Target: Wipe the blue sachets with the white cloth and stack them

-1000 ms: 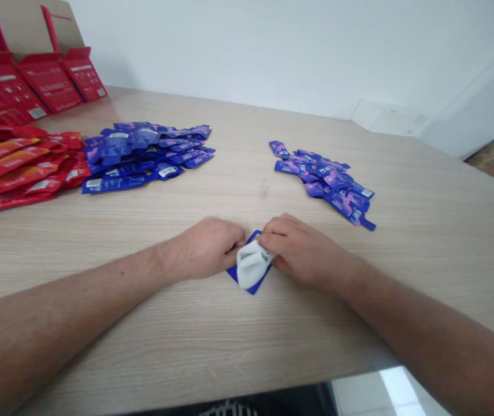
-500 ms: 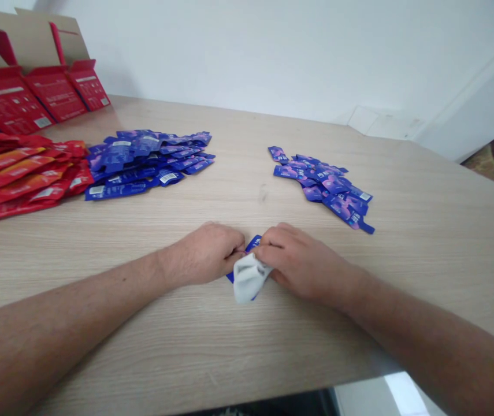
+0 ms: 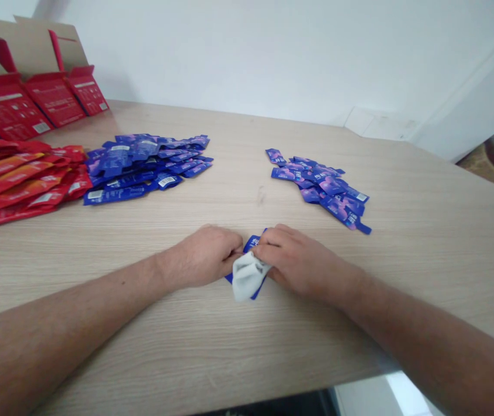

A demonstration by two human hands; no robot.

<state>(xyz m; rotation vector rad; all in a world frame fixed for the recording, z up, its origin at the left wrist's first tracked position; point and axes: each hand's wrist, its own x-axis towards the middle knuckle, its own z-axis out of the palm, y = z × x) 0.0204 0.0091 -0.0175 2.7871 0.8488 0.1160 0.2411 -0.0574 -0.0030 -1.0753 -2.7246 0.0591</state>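
Observation:
Near the front middle of the table, my left hand (image 3: pixel 210 255) is closed, its fingertips pinching the left side of a small blue sachet (image 3: pixel 252 242). My right hand (image 3: pixel 292 257) is closed too, gripping a crumpled white cloth (image 3: pixel 247 278) that is pressed against the sachet. The hands nearly touch, and they cover most of the sachet; blue edges show above and below the cloth. Beyond my right hand lies a loose pile of blue and purple sachets (image 3: pixel 322 182).
A larger heap of blue sachets (image 3: pixel 143 159) lies at the back left, against a stack of red and orange packets (image 3: pixel 17 179). Behind them stand open red cardboard boxes (image 3: pixel 54 98). The wooden table (image 3: pixel 164 341) meets a white wall (image 3: pixel 238 58).
Slightly more of the blue sachet shows around the cloth and the right fingers. Both hands keep nearly the same place and grip; the whole view has shifted a little.

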